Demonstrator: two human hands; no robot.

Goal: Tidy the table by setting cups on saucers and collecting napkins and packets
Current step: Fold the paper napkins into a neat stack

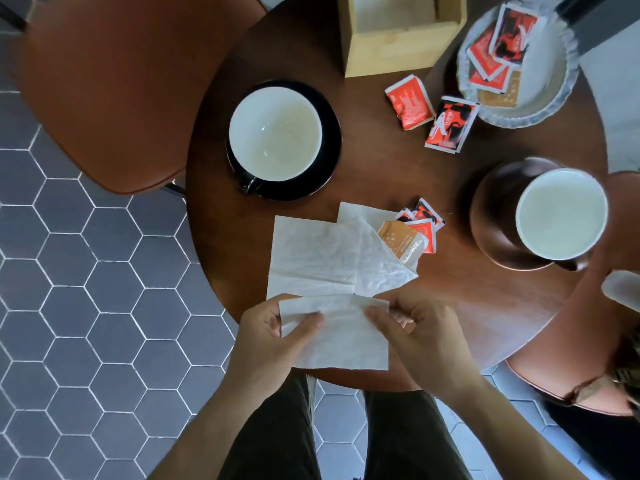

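The wooden box (398, 32) at the far side is cut off by the top edge. My napkins (322, 258) hide part of the packets (412, 233) beside them. Print on every packet is too small to read. The right chair (588, 341) runs past the edge.

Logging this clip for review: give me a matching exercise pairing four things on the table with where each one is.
Things:
1. black cup
2. brown cup
3. folded napkin
4. glass plate

Places:
A. held between the left hand and right hand
B. far right, holding several packets
C. on the black saucer
D. on the brown saucer

Pairs: 1-C, 2-D, 3-A, 4-B
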